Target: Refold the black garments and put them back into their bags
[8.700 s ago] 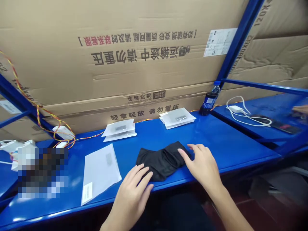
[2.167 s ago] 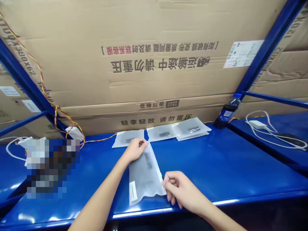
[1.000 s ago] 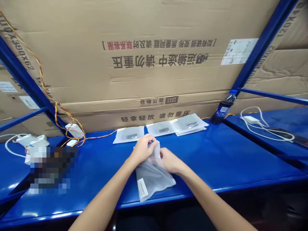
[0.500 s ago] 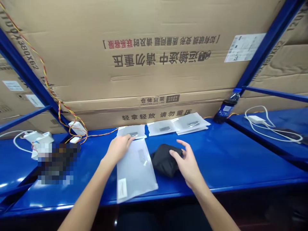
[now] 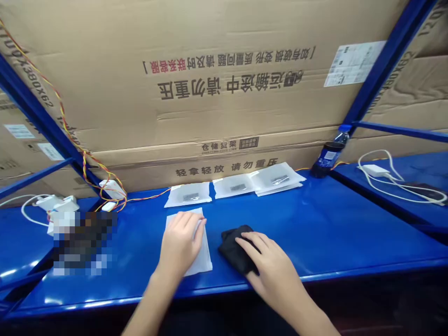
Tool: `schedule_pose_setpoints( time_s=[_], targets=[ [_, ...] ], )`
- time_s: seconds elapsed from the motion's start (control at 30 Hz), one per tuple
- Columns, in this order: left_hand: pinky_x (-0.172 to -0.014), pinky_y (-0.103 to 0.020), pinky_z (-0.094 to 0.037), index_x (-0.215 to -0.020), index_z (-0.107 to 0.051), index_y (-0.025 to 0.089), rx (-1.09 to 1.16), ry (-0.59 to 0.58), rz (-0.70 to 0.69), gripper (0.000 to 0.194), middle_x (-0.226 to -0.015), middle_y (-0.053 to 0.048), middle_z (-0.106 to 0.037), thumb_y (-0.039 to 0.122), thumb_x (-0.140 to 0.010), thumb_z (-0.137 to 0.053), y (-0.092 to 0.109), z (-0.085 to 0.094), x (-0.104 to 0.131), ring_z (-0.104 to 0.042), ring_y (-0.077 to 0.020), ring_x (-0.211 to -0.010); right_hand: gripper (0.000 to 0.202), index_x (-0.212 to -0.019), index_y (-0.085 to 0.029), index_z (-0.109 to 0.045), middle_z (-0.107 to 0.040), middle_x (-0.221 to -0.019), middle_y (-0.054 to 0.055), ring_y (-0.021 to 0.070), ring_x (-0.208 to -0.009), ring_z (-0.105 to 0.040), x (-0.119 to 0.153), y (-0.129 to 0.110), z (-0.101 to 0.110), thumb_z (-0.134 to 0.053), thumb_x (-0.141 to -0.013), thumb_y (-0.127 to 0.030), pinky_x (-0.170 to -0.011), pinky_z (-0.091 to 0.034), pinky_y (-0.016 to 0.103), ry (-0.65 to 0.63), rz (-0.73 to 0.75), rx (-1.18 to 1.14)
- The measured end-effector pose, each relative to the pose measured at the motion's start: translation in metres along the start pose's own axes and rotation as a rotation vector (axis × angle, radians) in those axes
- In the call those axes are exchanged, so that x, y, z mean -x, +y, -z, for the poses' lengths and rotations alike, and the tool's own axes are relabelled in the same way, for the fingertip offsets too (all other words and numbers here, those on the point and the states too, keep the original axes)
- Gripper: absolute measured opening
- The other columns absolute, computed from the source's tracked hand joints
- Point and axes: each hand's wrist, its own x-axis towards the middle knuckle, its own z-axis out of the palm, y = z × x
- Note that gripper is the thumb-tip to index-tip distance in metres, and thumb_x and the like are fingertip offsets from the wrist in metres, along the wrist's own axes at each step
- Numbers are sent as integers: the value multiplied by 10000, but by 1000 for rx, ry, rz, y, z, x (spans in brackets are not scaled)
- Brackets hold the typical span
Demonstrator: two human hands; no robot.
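A frosted zip bag [image 5: 204, 259] lies on the blue shelf, largely covered by my left hand [image 5: 182, 238]. Its fingers are curled and pinch the bag near the top right corner. To the right sits a folded black cloth bundle [image 5: 234, 252], dark and creased. My right hand [image 5: 275, 266] grips its right side, fingers across the top and thumb at the near edge. Behind the hands, more frosted bags lie in a row: one at left [image 5: 188, 194], one in the middle [image 5: 234, 186] and a small stack [image 5: 278, 178] at right.
Large cardboard boxes [image 5: 224, 112] rise behind the blue shelf [image 5: 336, 233]. A dark drink bottle [image 5: 329, 156] stands at the back right. White adapters [image 5: 114, 189] and a red-yellow twisted wire [image 5: 62, 105] are at left. A white cable [image 5: 395, 179] lies far right.
The zip bag has turned and shifted, with my left hand now lower over it. My right hand has come down onto the black bundle and closed around its side.
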Motion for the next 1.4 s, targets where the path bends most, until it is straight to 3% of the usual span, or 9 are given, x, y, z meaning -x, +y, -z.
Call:
schedule_pose_setpoints(
  time_s=[0.07,0.2,0.37,0.53,0.73,0.87,1.07,1.23,1.4],
  targets=[
    [-829,-396,-550,-981,-704,252,140,76,-28,228,-940,-64,-764,291,-1056,-492,33,-9,14,-702,-263,-883,334,-1241,-251,-716,-738,-1239,106,304,-1131,-703,-5,3,3,-548,-957,-199,-966,-591,463,71,-89,-70],
    [-850,-450,-576,-1080,-700,274,238,140,102,189,-1002,-86,-760,298,-1049,-515,79,-36,25,-709,-293,-947,269,-1092,-244,-734,-753,-1135,118,286,-994,-735,-16,13,17,-567,-1009,-439,-843,-610,391,288,-369,-227],
    [-906,-515,-602,-1242,-665,244,220,-77,97,265,-1194,-123,-738,267,-994,-573,92,-71,24,-686,-336,-1105,549,-1310,-194,-620,-745,-1074,167,362,-967,-706,1,55,14,-566,-954,-607,-811,-567,481,382,-705,-17],
    [-975,-517,-594,-1256,-666,228,187,-107,35,272,-1222,-124,-747,270,-1022,-534,80,-81,28,-689,-326,-1151,549,-1336,-186,-615,-643,-1344,224,416,-1233,-593,22,89,9,-474,-1003,-599,-955,-506,596,369,-457,168],
    [-1023,-504,-593,-1304,-659,212,147,-156,27,319,-1263,-125,-754,296,-1022,-536,65,-72,27,-709,-323,-1194,527,-1260,-184,-674,-741,-1214,175,371,-1155,-673,10,67,9,-650,-932,-596,-1002,-525,534,215,-247,68],
    [-1027,-480,-600,-1304,-670,214,114,-178,63,325,-1288,-126,-753,304,-1031,-516,48,-66,27,-715,-313,-1215,371,-1158,-219,-718,-789,-1050,119,308,-968,-739,-1,75,20,-503,-1021,-488,-888,-558,455,262,-405,-34],
    [-1025,-494,-598,-1295,-681,210,72,-195,127,331,-1305,-124,-751,309,-1027,-514,20,-54,26,-717,-325,-1217,454,-1094,-205,-714,-748,-837,82,268,-775,-718,-7,100,49,-523,-985,-602,-794,-573,422,380,-596,-208],
    [-1047,-520,-582,-1278,-694,193,34,-177,82,332,-1316,-135,-744,267,-1022,-496,20,-56,26,-702,-343,-1240,719,-1443,-167,-554,-690,-1307,187,373,-1204,-640,-1,56,15,-695,-901,-618,-978,-544,508,228,-184,-23],
    [-1083,-515,-565,-1315,-676,214,63,-127,90,347,-1308,-116,-750,261,-1024,-492,20,-58,32,-675,-323,-1291,322,-1266,-166,-682,-766,-1081,158,326,-1000,-713,-13,46,-7,-511,-1006,-251,-863,-551,465,111,-111,38]
  ],
)
